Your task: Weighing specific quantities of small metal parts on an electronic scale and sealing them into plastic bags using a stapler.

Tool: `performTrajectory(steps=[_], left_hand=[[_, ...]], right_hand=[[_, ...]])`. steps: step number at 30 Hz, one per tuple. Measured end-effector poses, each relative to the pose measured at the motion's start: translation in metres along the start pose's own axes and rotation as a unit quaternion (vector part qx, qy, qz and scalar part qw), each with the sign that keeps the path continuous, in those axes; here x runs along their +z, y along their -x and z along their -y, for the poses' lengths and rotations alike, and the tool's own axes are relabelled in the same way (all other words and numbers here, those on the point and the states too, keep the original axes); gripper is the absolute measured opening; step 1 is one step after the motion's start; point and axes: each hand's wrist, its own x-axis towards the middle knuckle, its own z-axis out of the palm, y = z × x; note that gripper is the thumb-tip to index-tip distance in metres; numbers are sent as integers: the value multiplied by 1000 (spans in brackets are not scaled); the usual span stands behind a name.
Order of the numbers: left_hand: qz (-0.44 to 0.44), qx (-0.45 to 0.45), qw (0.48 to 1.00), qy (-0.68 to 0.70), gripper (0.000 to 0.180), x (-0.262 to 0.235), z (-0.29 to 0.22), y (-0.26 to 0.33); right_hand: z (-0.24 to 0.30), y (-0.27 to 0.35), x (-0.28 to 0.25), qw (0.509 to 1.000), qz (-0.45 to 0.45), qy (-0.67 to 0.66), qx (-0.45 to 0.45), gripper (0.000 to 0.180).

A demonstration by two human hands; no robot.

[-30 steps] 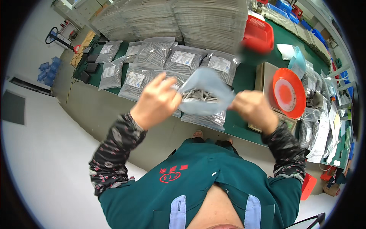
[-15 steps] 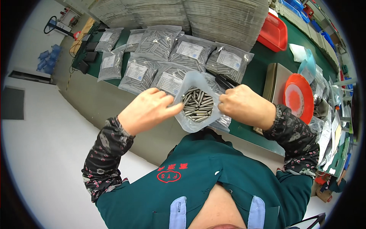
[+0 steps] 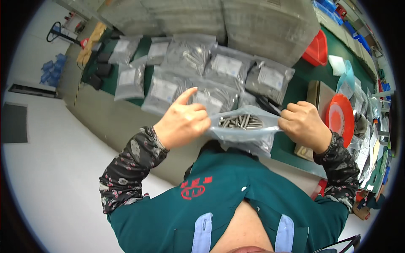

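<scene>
**Clear bag of metal pins held taut between both hands over the green bench**

Far left: pale smooth floor, a dark flat mat (image 3: 12,122) on it. Bench front is a plain grey-beige panel.

Bench top (image 3: 301,86) is dark green, matte. On its left part lie many flat grey plastic packets (image 3: 162,90), glossy and crinkled, each with a pale rectangular label; they overlap one another in loose rows.

Left hand (image 3: 182,122): thumb and curled fingers pinched shut on the left edge of the clear plastic bag (image 3: 247,135); index finger sticks up straight, free of the bag. Sleeve is dark knit with a small flower print.

The bag is soft, translucent, bluish-grey film, stretched between the two hands just above the near bench edge, in front of the chest. Inside, near its upper side, a cluster of short, shiny, cylindrical metal pins (image 3: 240,121) lies roughly level.

Right hand (image 3: 304,125): fingers folded closed, gripping the bag's right edge.

Behind: tall grey stacked bundles (image 3: 270,25), finely ribbed. Right: a red plastic bin (image 3: 317,49), then a round orange-red dish (image 3: 341,120) on a brown board, with more clear packets beyond.
</scene>
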Motion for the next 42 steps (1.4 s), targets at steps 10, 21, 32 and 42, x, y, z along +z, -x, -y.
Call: performTrajectory(steps=[10,21,32,42], left_hand=[[-34,-60,997,-19,13,-67,44,20],[-39,-90,978,185,20,-16,87,55],[-72,-101,942,311,20,0,96,57],[-267,-246,809,461,10,58,58,63]], right_hand=[[25,-56,-7,993,-97,-19,71,9],[25,-80,39,831,-252,-461,186,76],[55,-96,111,675,-294,-600,314,11],[62,-95,114,679,-329,-578,313,9]])
